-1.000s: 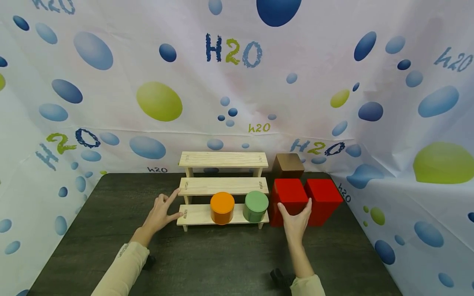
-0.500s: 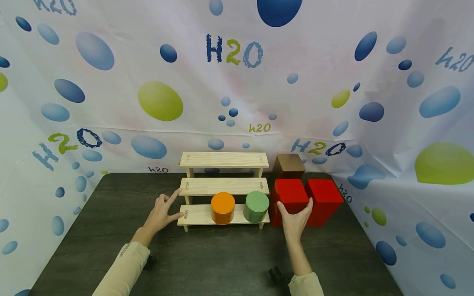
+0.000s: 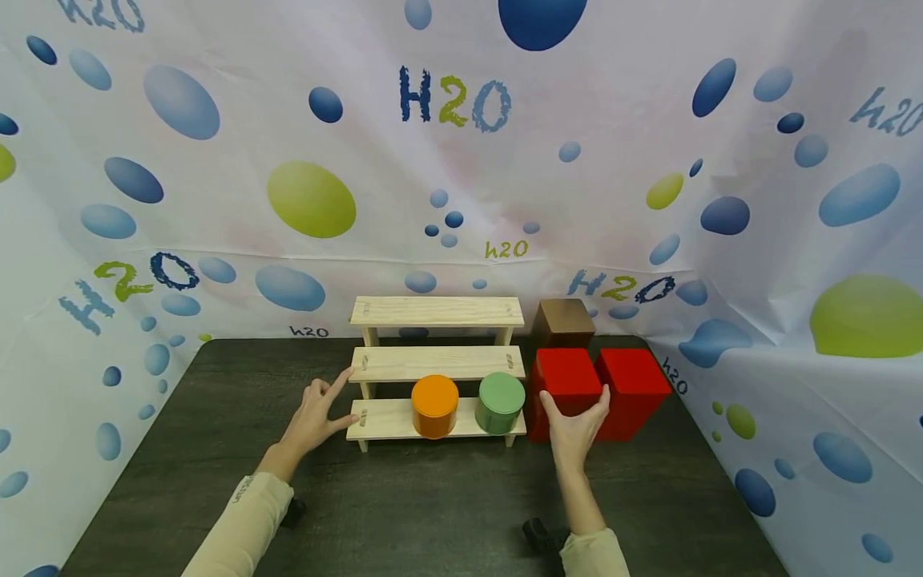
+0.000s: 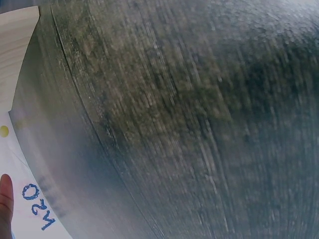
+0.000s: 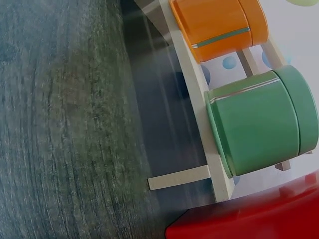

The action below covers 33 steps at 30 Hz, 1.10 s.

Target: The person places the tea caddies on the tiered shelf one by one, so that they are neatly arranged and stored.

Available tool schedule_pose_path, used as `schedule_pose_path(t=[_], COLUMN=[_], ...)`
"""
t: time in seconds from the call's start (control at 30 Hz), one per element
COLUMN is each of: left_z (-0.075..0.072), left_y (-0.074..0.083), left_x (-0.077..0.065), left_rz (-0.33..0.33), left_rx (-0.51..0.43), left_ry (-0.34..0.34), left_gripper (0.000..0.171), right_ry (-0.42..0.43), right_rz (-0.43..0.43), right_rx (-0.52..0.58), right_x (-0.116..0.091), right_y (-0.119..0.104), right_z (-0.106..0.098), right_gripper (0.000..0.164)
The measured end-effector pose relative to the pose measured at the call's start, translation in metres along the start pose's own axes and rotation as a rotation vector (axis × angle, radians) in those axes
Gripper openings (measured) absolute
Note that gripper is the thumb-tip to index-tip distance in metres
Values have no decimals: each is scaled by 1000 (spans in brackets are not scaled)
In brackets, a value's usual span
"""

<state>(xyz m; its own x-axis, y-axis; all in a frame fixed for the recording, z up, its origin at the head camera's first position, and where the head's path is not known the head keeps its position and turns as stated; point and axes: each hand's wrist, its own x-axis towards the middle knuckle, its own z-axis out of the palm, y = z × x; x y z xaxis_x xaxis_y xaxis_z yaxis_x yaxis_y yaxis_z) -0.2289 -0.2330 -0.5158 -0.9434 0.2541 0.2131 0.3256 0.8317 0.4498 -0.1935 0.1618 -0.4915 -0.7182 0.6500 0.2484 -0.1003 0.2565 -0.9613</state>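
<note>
In the head view my left hand (image 3: 312, 417) is at the left end of a three-tier wooden shelf (image 3: 404, 363). Its index fingertip is right at the middle board's end, its thumb tip at the lowest board's end. My right hand (image 3: 574, 433) spans the front of a red box (image 3: 567, 370), thumb at one front top corner and fingers at the other. An orange lidded canister (image 3: 435, 406) and a green lidded canister (image 3: 501, 403) stand on the lowest board. The right wrist view shows the green canister (image 5: 256, 122) close up, with the red box (image 5: 259, 219) below it.
A second red box (image 3: 633, 393) stands to the right of the first. Behind them is a brown box (image 3: 562, 322). A patterned white curtain (image 3: 461, 176) rises behind the dark wood-grain table (image 3: 404, 513) and along both sides.
</note>
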Motion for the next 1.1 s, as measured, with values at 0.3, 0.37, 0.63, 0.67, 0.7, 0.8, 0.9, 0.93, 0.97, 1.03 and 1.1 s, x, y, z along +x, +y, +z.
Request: schedule_pose_path(t=[0.3,0.37,0.63,0.67,0.7,0.8,0.9,0.93,0.97,1.03,1.1], left_z=[1,1,0,0,-1,0,0,0,0,0,0], left_y=[-1,-1,0,0,0,-1,-1,-1,-1,-1,-1], left_x=[1,1,1,1,1,1,1,1,1,1,0], left_rz=[-3,-8,-24,-21,-18,-9,-2,0,2,6,10], left_rx=[-2,-6,-10,-14,-19,-31,-41,-41,-44,-43,-38], left_ry=[-1,-3,-16,-14,-11,-3,4,4,4,4,4], left_gripper=[88,88,87,87,87,86,86,86,86,86,86], right_ry=[31,37,59,61,64,70,75,74,74,74,70], right_rz=[57,57,44,42,39,23,9,7,5,4,3], right_rx=[-15,-15,-24,-28,-31,-39,-40,-38,-34,-28,-21], right_x=[0,0,1,1,1,1,1,1,1,1,2], right_y=[-2,-3,-2,-1,-1,0,0,0,1,1,2], right_z=[5,5,7,7,7,7,6,6,5,4,3], right_gripper=[104,103,99,99,99,99,99,98,98,98,97])
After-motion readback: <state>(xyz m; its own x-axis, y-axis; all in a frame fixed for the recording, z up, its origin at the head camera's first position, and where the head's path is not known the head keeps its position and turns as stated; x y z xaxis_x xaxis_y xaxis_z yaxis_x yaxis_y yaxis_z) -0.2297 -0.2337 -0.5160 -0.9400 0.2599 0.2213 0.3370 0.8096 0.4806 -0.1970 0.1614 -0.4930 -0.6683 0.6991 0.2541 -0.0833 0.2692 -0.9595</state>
